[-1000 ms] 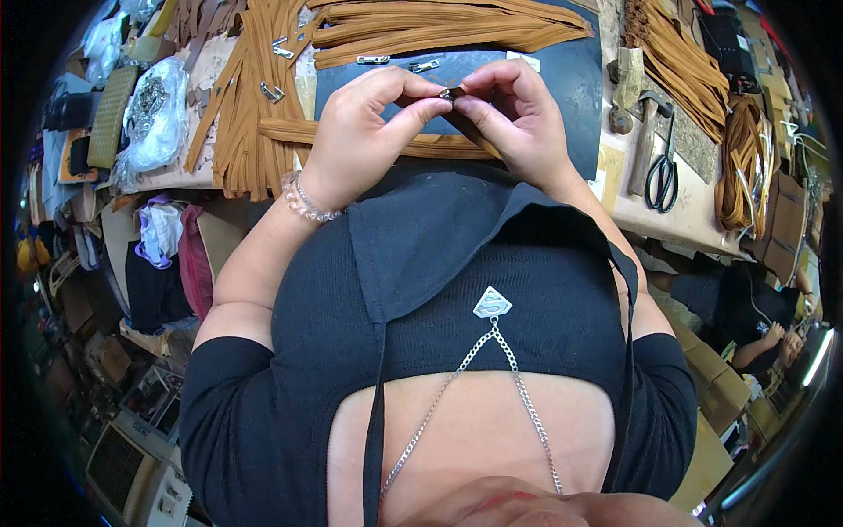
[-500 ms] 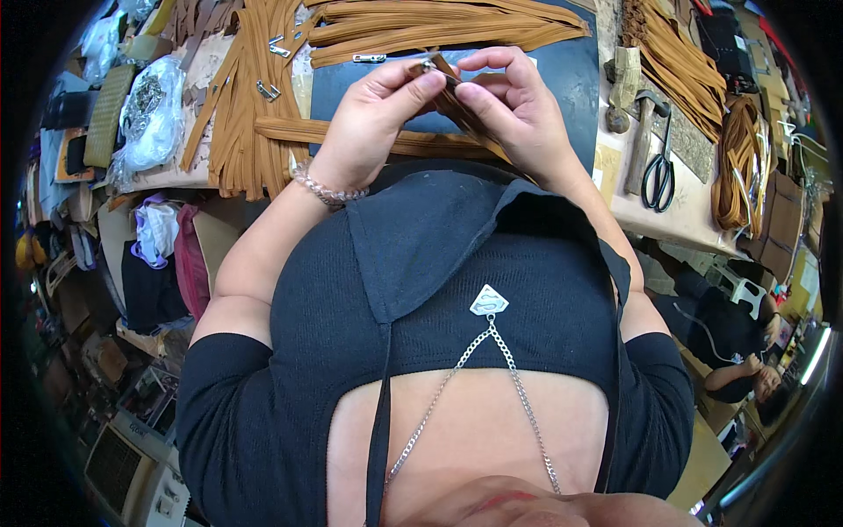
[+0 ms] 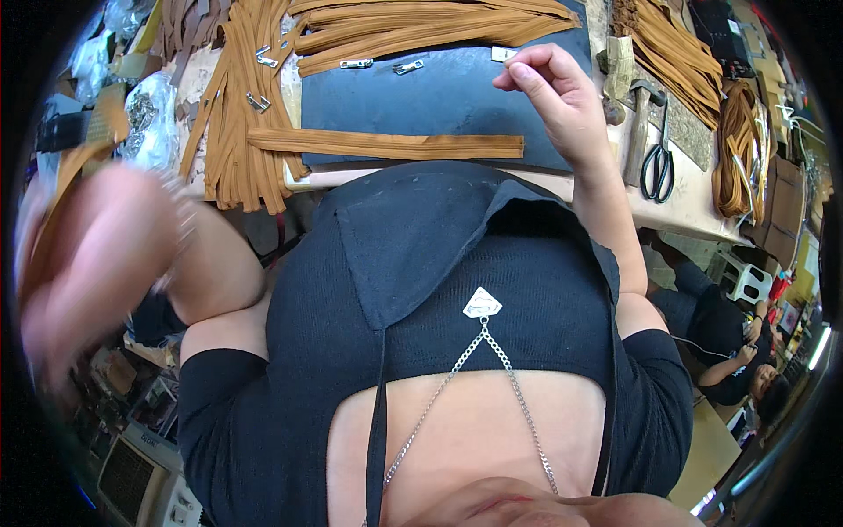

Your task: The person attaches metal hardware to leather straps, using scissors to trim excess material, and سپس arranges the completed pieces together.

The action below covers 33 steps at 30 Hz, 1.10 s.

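My left hand point(image 3: 105, 241) is swung far out to the left, smeared by motion. A brown zipper strip point(image 3: 85, 154) trails from it, its fingers closed round the strip as far as the blur shows. Above the right part of the dark mat point(image 3: 395, 105), my right hand point(image 3: 562, 97) is bent inward with thumb and fingertips pressed together; whatever lies between them is hidden. Just beyond those fingertips is a small silver zipper slider point(image 3: 503, 54). Two more, one slider point(image 3: 356, 63) and another slider point(image 3: 408, 67), lie on the mat. A brown zipper length point(image 3: 386, 143) stretches along its near edge.
More brown zipper strips point(image 3: 430, 26) lie across the mat's far side, with a hanging heap point(image 3: 241, 132) to its left. On the right are a hammer point(image 3: 644, 114), black-handled scissors point(image 3: 657, 167) and a zipper bundle point(image 3: 738, 158). Another person point(image 3: 720, 338) is off to the right.
Both hands were together over the mat with a brown strip between them. The left has swept left and down with a strip; the right has moved slightly right. A second slider and the whole near strip now show.
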{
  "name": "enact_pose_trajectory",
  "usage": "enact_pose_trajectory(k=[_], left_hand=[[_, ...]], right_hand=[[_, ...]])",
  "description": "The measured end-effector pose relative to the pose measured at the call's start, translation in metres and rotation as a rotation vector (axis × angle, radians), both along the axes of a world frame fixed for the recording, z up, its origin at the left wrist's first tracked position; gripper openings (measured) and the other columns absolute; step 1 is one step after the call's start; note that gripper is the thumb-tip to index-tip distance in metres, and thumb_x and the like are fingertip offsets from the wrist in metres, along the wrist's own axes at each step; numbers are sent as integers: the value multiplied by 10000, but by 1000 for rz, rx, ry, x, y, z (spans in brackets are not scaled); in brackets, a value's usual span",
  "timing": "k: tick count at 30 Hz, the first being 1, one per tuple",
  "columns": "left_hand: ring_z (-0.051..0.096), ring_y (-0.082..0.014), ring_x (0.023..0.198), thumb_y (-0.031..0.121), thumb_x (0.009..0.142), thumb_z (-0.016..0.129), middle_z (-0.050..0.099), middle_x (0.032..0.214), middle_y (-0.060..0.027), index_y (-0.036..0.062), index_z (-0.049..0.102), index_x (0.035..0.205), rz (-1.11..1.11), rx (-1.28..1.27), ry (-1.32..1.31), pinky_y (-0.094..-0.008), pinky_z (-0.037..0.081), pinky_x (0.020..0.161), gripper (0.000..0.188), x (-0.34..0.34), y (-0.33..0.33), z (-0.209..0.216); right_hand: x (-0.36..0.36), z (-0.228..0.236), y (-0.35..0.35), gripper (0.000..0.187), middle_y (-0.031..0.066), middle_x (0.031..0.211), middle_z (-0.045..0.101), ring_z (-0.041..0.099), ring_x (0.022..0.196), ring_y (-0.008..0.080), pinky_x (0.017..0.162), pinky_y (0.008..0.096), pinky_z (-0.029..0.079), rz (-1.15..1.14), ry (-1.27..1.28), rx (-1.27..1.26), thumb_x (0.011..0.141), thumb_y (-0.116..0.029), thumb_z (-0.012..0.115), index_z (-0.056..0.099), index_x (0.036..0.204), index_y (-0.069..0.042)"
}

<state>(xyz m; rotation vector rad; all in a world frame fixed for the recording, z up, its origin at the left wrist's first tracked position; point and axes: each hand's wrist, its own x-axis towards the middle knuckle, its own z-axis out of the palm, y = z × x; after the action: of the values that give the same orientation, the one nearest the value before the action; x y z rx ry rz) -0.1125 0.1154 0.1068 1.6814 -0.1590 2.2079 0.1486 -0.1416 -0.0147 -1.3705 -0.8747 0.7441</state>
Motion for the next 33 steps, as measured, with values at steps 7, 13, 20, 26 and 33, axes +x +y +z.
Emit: enact_pose_trajectory(k=[7, 13, 20, 26, 33], left_hand=[[615, -252, 984, 189, 833, 695, 647, 1041, -41, 101, 681, 1036, -117, 66, 1452, -398, 474, 855, 222, 78, -67, -156], [601, -245, 969, 191, 855, 694, 628, 961, -43, 85, 674, 957, -53, -49, 1480, -361, 452, 824, 148, 81, -72, -165], [587, -246, 949, 220, 837, 711, 615, 940, -45, 92, 674, 956, -105, -7, 1402, -368, 450, 820, 178, 98, -80, -166], [584, -247, 960, 241, 819, 725, 618, 948, -44, 104, 686, 970, -97, 24, 1396, -368, 453, 833, 208, 103, -85, -175], [616, -259, 900, 185, 874, 683, 657, 913, -70, 50, 679, 924, -219, -78, 1421, -358, 466, 819, 144, 101, -78, -168]], right_hand=[[-5, 4, -4, 135, 17, 926, 648, 594, 875, 90, 809, 236, 477, 70, -296, -399, 948, -144, 641, 624, 1008, -24], [-5, -19, -5, 150, 27, 857, 640, 563, 791, 108, 727, 264, 475, 54, -414, -557, 913, -144, 669, 625, 991, -24], [-4, -34, 2, 167, 83, 853, 622, 591, 780, 218, 742, 322, 493, 27, -701, -473, 859, -150, 702, 641, 963, -35], [-23, -48, 8, 167, 38, 925, 603, 574, 980, 278, 824, 424, 452, -65, -976, -401, 796, -234, 730, 659, 902, -126], [-24, -44, 12, 123, 47, 891, 634, 610, 883, 212, 802, 341, 478, 18, -754, -333, 852, -130, 690, 650, 957, -79]])
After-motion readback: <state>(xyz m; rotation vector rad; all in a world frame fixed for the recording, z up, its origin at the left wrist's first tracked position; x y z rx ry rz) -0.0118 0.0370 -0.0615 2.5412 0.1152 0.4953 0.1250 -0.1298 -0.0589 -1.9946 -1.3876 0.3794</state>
